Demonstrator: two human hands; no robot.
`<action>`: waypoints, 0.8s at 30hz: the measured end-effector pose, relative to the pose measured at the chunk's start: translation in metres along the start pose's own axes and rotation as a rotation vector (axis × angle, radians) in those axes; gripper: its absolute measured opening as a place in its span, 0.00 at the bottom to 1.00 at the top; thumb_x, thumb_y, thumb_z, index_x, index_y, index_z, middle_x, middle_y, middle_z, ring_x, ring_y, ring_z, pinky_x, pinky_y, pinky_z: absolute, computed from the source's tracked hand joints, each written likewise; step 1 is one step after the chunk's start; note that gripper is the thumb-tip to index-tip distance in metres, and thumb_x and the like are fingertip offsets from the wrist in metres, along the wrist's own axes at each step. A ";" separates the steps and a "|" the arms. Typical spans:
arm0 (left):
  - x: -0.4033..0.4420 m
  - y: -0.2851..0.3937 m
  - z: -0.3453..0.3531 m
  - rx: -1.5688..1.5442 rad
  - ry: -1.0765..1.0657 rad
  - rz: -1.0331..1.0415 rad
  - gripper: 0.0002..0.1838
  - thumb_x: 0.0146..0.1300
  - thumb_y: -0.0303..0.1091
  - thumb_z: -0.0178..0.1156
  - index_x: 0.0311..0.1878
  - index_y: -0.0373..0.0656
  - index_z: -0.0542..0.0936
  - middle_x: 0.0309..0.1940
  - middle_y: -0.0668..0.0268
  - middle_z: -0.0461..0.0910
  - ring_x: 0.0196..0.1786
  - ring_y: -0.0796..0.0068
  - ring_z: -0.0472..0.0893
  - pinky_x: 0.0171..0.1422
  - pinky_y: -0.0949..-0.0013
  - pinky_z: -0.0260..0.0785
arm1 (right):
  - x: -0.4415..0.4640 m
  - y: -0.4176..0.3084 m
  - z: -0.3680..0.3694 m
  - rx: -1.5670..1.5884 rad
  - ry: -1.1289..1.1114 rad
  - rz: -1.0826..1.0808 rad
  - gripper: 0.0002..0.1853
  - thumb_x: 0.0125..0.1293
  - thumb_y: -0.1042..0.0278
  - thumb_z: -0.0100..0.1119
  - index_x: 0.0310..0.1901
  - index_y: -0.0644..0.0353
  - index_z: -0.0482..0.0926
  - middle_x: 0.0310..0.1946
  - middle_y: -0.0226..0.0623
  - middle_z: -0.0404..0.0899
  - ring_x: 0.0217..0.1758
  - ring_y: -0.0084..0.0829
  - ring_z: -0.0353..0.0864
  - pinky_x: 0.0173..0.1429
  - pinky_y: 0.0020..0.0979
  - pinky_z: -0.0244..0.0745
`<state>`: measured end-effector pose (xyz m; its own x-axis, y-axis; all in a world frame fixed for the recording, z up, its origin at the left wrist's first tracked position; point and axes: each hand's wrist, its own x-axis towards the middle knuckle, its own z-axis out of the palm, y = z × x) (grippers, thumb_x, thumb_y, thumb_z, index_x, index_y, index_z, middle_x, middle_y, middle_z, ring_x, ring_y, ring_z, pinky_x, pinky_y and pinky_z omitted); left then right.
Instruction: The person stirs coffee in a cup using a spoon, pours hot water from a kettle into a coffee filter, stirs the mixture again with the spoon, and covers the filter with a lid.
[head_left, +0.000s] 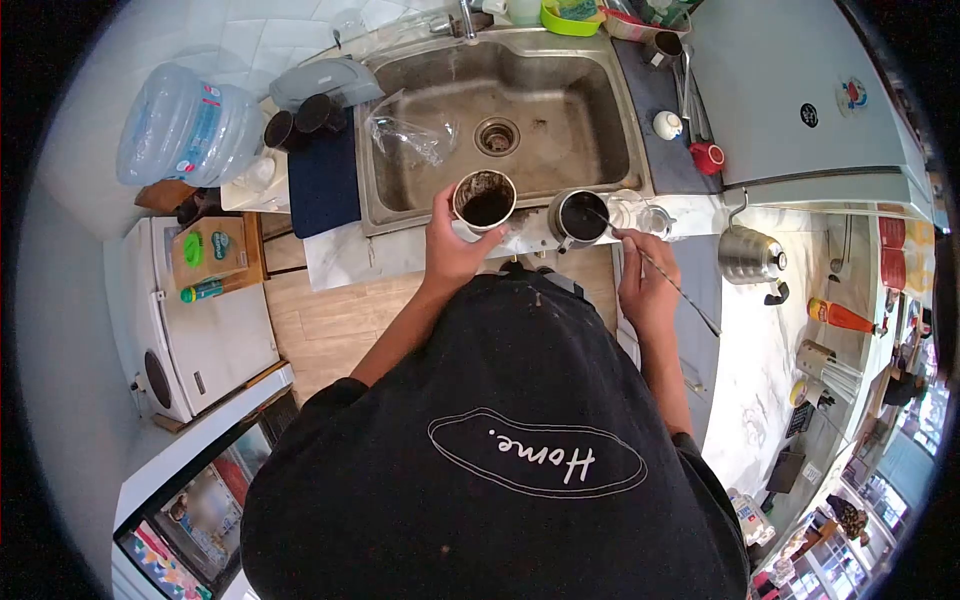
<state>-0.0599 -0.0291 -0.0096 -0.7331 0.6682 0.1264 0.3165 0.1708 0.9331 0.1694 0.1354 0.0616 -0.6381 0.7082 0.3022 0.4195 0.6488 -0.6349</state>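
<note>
A paper cup (485, 203) with dark residue on its inner wall and dark contents is gripped in my left hand (455, 243), near the sink's front edge. My right hand (646, 275) pinches a long thin metal spoon (672, 280), whose lower end dips into a metal cup (580, 218) of dark liquid on the counter edge. Close beside that cup, to its right, are clear glass vessels (640, 212).
The steel sink (590, 90) lies ahead, a crumpled plastic bag (412, 135) in its left part. Dark cups (300, 122) and a large water bottle (190, 125) are at the left. A kettle (750, 255) stands on the right counter, near a red-capped bottle (840, 316).
</note>
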 end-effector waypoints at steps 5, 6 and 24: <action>0.000 -0.009 -0.003 -0.040 0.010 -0.008 0.43 0.52 0.35 0.82 0.67 0.35 0.68 0.56 0.54 0.83 0.59 0.64 0.83 0.67 0.61 0.72 | 0.005 -0.013 0.006 0.026 -0.010 -0.072 0.06 0.72 0.76 0.61 0.45 0.60 0.85 0.38 0.44 0.87 0.44 0.47 0.85 0.52 0.42 0.77; 0.000 -0.008 -0.004 -0.027 0.009 -0.008 0.43 0.52 0.35 0.82 0.67 0.35 0.68 0.56 0.54 0.83 0.59 0.64 0.83 0.67 0.61 0.73 | 0.006 -0.014 0.008 0.024 0.002 -0.077 0.05 0.71 0.76 0.63 0.45 0.60 0.85 0.38 0.45 0.86 0.43 0.48 0.84 0.52 0.42 0.76; 0.008 0.005 -0.002 -0.021 -0.075 -0.027 0.43 0.53 0.33 0.82 0.68 0.36 0.66 0.59 0.55 0.81 0.63 0.66 0.81 0.70 0.61 0.71 | -0.010 -0.009 0.001 -0.050 0.000 0.010 0.07 0.75 0.76 0.57 0.45 0.61 0.86 0.42 0.43 0.88 0.46 0.45 0.86 0.52 0.40 0.80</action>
<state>-0.0652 -0.0248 -0.0030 -0.6938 0.7161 0.0766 0.2840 0.1742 0.9429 0.1715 0.1226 0.0635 -0.6339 0.7145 0.2961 0.4576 0.6551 -0.6012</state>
